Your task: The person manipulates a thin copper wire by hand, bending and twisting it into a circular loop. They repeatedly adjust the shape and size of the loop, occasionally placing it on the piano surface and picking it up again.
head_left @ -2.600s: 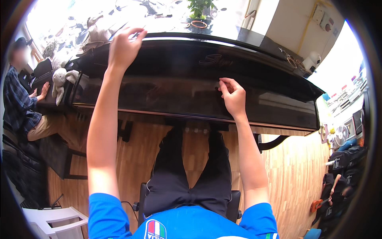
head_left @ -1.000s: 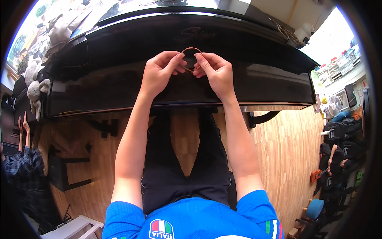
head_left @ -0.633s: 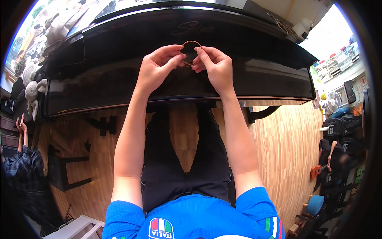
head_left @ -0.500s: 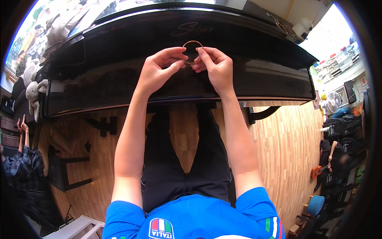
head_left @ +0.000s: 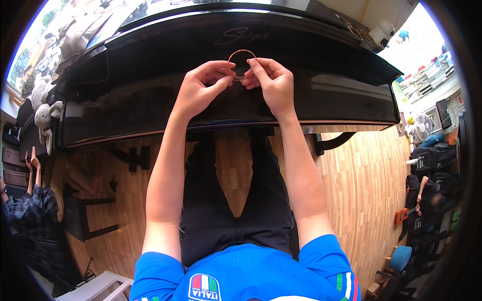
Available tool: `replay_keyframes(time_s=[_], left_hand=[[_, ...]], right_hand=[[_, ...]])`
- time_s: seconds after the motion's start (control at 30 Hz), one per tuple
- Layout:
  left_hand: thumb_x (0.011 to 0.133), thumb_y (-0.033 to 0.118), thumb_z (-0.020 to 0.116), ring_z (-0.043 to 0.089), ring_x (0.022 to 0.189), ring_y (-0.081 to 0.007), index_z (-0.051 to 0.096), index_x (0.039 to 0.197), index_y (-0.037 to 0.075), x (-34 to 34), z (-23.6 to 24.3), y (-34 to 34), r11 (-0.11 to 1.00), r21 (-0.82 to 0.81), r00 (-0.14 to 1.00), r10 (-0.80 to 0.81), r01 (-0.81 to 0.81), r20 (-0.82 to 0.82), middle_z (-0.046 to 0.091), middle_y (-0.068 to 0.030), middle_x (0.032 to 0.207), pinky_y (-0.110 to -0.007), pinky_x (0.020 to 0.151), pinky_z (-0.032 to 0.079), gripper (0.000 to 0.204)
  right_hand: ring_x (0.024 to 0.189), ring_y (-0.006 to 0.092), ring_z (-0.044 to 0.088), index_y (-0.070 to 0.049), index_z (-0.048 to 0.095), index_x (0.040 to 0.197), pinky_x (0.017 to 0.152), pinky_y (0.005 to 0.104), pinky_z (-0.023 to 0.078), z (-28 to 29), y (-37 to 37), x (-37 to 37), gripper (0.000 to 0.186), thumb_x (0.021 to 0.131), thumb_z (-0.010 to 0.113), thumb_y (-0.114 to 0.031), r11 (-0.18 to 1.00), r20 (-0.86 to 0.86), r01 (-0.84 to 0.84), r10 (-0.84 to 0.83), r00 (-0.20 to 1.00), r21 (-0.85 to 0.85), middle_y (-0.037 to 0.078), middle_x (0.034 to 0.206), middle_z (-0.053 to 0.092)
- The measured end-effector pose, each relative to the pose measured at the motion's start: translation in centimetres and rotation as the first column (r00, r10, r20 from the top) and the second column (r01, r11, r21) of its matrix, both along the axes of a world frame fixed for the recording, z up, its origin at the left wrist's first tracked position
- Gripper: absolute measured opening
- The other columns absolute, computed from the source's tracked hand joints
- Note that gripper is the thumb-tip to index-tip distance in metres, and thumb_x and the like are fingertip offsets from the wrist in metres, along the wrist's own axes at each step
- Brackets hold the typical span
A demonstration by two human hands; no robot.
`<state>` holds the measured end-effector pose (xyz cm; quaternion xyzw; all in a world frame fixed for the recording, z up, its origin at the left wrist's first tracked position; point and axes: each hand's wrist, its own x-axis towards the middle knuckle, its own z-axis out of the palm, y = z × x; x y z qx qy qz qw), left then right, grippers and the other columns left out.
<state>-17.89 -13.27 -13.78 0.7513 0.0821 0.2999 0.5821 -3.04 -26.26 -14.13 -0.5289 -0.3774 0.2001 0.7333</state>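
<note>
A thin copper-coloured coil of wire (head_left: 242,50), bent into a ring of a few loops, is held up between my hands. My left hand (head_left: 201,89) pinches its left side between thumb and fingers. On the right side, the thumb and fingers of my right hand (head_left: 276,90) close on the same ring. The lower loops pass between the fingertips and are partly hidden by them. Behind and beneath the coil is the glossy black front of a piano (head_left: 150,65), with its lid surface under both hands.
Grey plush toys (head_left: 44,118) sit at the piano's left end. At the left, another person's hands (head_left: 33,159) rest near a dark surface. A person with a small orange guitar (head_left: 401,216) is at the right, near a blue stool (head_left: 400,258). A fan (head_left: 423,126) stands behind.
My hands and the coil stay almost where they were, with only a tiny shift of the ring. The view has moved slightly, and the hands of the person at left look a little farther apart.
</note>
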Motion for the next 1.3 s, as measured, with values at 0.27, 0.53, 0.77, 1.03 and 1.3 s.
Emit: replay_keyframes(time_s=[0.27,0.53,0.77,1.03,1.3], left_hand=[[0.092,0.003,0.066,0.069,0.093,-0.0141,0.065,0.122,-0.001,0.24,-0.24,-0.16,0.998,-0.016,0.998,0.054,-0.053,0.03,0.071,-0.0077,0.103,-0.027,0.088,0.055,0.031],[0.094,0.004,0.067,0.07,0.092,-0.0141,0.067,0.126,0.002,0.29,-0.62,0.23,0.996,-0.055,0.994,0.078,-0.074,0.076,0.071,-0.0062,0.103,-0.026,0.085,0.055,0.032],[0.096,0.013,0.069,0.07,0.09,-0.0132,0.068,0.124,0.0,0.15,-0.42,-0.04,0.993,-0.068,0.994,0.097,-0.093,0.057,0.074,-0.0076,0.103,-0.024,0.078,0.053,0.031],[0.097,0.017,0.067,0.071,0.089,-0.0144,0.072,0.117,0.0,0.14,-0.38,0.07,0.986,-0.072,0.986,0.153,-0.148,0.064,0.075,-0.0091,0.099,-0.025,0.078,0.053,0.026],[0.097,0.017,0.068,0.071,0.088,-0.0144,0.073,0.116,0.0,0.22,-0.35,-0.1,0.983,-0.073,0.983,0.171,-0.166,0.067,0.075,-0.0093,0.097,-0.025,0.079,0.054,0.026]], right_hand=[[0.072,0.0188,0.074,0.001,0.071,0.105,0.062,0.0281,0.06,-0.07,-0.07,-0.03,0.02,0.098,0.066,-0.016,1.0,0.03,-0.016,0.016,0.999,-0.008,0.012,0.083,0.073],[0.076,0.0193,0.075,0.0,0.073,0.108,0.064,0.0282,0.06,-0.1,0.01,-0.13,0.021,0.097,0.068,-0.017,1.0,0.029,-0.023,0.023,0.999,0.019,0.012,0.086,0.075],[0.076,0.0198,0.075,0.001,0.073,0.105,0.065,0.0288,0.061,-0.05,-0.09,-0.14,0.021,0.096,0.07,-0.018,1.0,0.015,-0.004,0.003,1.0,0.031,0.012,0.084,0.075],[0.074,0.019,0.075,0.001,0.074,0.104,0.064,0.0285,0.06,-0.26,0.03,-0.1,0.021,0.095,0.071,-0.018,1.0,0.016,0.003,-0.003,1.0,0.028,0.012,0.083,0.075],[0.074,0.0187,0.074,0.001,0.074,0.104,0.065,0.0284,0.061,-0.07,-0.11,-0.2,0.02,0.095,0.071,-0.018,1.0,0.014,0.001,-0.001,1.0,0.022,0.012,0.084,0.075]])
